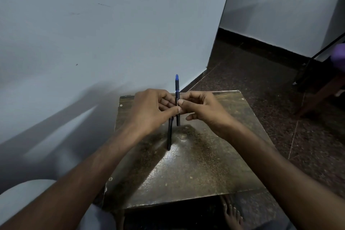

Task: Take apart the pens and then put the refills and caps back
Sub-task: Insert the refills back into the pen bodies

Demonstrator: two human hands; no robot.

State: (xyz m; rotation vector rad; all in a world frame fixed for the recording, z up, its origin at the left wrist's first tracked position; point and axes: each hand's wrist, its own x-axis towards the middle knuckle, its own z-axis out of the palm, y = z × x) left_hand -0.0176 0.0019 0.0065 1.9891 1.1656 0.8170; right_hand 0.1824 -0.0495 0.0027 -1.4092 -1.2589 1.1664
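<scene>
Head view, worn tabletop (196,164), pale wall (112,24), dark floor (252,73)

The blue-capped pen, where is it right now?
Head view, centre: the blue-capped pen stands upright between both hands' fingers, above the small table, beside a second dark pen.

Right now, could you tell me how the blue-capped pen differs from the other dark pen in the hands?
The blue-capped pen stands nearly upright above both hands; the other dark pen hangs below the left hand. The first shows a blue end; the second looks all dark. The right hand pinches only the first. Both are slim, dark-barrelled.
</scene>
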